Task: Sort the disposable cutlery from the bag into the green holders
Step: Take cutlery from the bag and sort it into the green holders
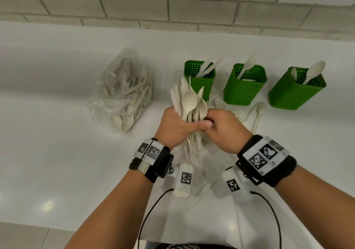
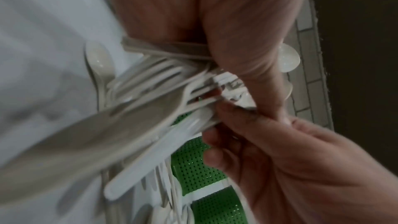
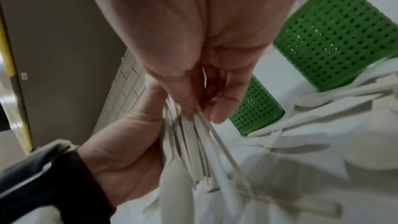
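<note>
Two hands meet over the white counter (image 1: 57,95), nearest me. I read my left hand (image 1: 175,128) as wrapped round a mixed bundle of cutlery (image 1: 189,102), handles down, spoon bowls and fork tines fanned upward. My right hand (image 1: 223,129) is curled against the bundle's right side, thumb and fingertips pinching among the handles; the right wrist view shows the thumb (image 3: 219,108) pressed on thin handles, but which piece I cannot tell. Left wrist view is motion-blurred.

Below the wrists, a few loose pieces (image 1: 203,193) lie flat on the counter. Just right of the hands, more loose forks and spoons (image 1: 238,110) lie in front of the holders.

Further back, three green perforated holders stand upright in a row: left holder (image 1: 199,79) with knives, middle holder (image 1: 245,85) with one piece I cannot identify, right holder (image 1: 297,89) with spoons.

Left of them lies the clear bag (image 1: 123,93), with cutlery inside. Tiled wall (image 1: 172,8) behind.
</note>
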The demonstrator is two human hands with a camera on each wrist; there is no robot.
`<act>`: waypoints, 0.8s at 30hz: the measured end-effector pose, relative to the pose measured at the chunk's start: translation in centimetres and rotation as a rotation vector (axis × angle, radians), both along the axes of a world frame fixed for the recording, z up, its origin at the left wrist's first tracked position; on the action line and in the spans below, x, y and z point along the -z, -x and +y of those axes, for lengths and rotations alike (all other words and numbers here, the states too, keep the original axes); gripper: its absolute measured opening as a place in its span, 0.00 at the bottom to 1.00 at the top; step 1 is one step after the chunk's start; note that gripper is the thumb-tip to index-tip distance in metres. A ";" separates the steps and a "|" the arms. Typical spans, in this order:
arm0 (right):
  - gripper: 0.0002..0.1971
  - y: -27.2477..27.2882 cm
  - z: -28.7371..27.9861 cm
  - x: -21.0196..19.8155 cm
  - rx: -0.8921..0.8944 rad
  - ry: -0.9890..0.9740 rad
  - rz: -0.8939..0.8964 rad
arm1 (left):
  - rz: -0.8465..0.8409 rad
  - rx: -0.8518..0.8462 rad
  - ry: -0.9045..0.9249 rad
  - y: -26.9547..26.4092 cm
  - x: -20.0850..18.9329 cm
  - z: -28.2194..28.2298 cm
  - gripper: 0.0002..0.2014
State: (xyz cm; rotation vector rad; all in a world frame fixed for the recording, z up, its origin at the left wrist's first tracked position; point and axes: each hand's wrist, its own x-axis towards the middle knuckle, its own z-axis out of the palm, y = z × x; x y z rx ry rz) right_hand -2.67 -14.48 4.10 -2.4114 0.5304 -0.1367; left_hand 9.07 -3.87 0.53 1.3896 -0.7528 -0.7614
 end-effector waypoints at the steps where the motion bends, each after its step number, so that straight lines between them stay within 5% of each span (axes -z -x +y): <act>1: 0.17 0.0 0.0 -0.2 0.011 0.039 -0.002 | -0.061 -0.052 -0.016 0.1 -0.2 -0.4 0.17; 6: 0.14 0.7 0.5 -0.6 -0.046 -0.148 -0.007 | -0.093 -0.106 0.023 0.5 0.1 -0.3 0.11; 12: 0.24 0.9 2.0 2.8 -0.078 -0.071 -0.025 | -0.050 -0.031 -0.109 2.1 2.2 0.1 0.15; 17: 0.20 0.9 2.0 3.5 -0.050 -0.068 -0.003 | -0.060 -0.046 -0.152 1.6 2.5 0.0 0.09; 22: 0.40 1.4 2.2 2.6 0.043 -0.192 -0.041 | 0.254 -0.128 0.007 1.2 0.6 -0.5 0.09; 24: 0.33 1.7 2.2 2.5 0.070 -0.226 -0.052 | 0.409 -0.115 0.037 1.0 -0.2 -0.8 0.08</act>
